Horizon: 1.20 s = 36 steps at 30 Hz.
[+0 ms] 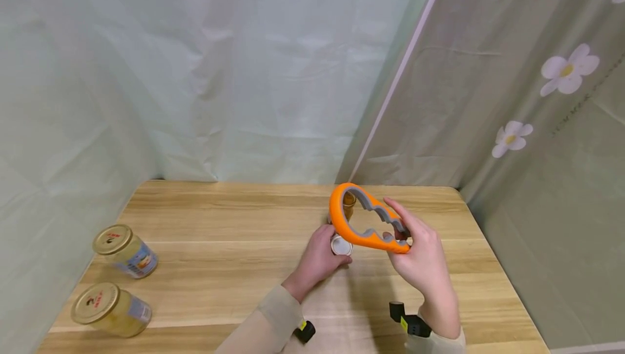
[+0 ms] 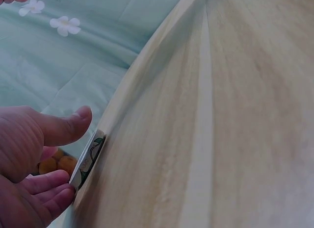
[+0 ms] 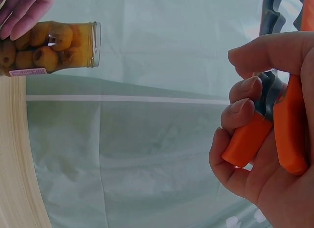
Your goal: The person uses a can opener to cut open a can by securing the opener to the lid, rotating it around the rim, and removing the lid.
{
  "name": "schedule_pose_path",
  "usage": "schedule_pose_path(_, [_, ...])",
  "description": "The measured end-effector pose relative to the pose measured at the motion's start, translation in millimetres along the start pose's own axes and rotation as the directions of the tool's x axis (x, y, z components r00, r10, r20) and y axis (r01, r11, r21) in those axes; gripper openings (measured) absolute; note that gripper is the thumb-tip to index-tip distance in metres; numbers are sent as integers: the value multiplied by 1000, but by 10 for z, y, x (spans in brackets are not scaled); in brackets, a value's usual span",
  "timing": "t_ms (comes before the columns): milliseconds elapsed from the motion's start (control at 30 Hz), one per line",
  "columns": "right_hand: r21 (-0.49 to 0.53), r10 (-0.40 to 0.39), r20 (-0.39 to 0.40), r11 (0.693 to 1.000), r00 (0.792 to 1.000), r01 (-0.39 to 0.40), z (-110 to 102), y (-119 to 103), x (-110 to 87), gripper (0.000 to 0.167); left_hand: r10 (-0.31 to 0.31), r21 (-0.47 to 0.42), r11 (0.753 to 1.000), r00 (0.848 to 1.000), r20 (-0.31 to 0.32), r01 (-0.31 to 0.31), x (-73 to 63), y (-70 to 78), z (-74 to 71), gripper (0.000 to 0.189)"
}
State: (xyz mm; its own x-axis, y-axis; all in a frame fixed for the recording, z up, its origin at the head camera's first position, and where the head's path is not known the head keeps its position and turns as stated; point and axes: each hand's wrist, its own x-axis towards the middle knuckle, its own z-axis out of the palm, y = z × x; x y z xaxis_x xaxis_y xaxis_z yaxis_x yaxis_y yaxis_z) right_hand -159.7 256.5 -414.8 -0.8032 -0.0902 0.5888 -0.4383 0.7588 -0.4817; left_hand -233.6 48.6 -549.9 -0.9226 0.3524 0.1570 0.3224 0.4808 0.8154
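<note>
My left hand (image 1: pixel 317 259) reaches to a round lid (image 1: pixel 342 245) that lies on the wooden table with its white inside up. In the left wrist view, the fingertips touch the rim of the lid (image 2: pixel 88 160), while the thumb stands apart from it. Just beyond is an uncovered glass jar (image 3: pixel 73 46) of orange-brown fruit in liquid; the head view shows part of it through the opener's loop. My right hand (image 1: pixel 422 253) grips an orange jar opener (image 1: pixel 363 239) with grey toothed inner edges by its handle end, raised above the table.
Two lidded glass jars of pale yellow contents, a rear one (image 1: pixel 128 251) and a front one (image 1: pixel 113 310), lie tilted in view at the table's left. A pale curtain (image 1: pixel 273 72) hangs along the back and sides of the wooden table (image 1: pixel 219 278).
</note>
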Motion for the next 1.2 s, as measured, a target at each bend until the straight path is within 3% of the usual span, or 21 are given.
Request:
schedule_pose_path(233, [14, -5, 4, 1000, 1000, 5, -1, -12, 2, 75, 14, -8, 1000, 1000, -7, -14, 4, -16, -1, 65])
schedule_pose_path(533, [8, -29, 2, 1000, 1000, 29, 3, -15, -9, 39, 57, -36, 998, 998, -39, -59, 2, -15, -37, 68])
schedule_pose_path(833, [13, -33, 32, 999, 999, 33, 30, -29, -39, 35, 93, -28, 995, 994, -62, -95, 12, -10, -123, 78])
schedule_pose_path(1200, [8, -43, 24, 999, 999, 43, 39, -42, -23, 39, 49, -92, 994, 996, -80, -56, -45, 36, -274, 65])
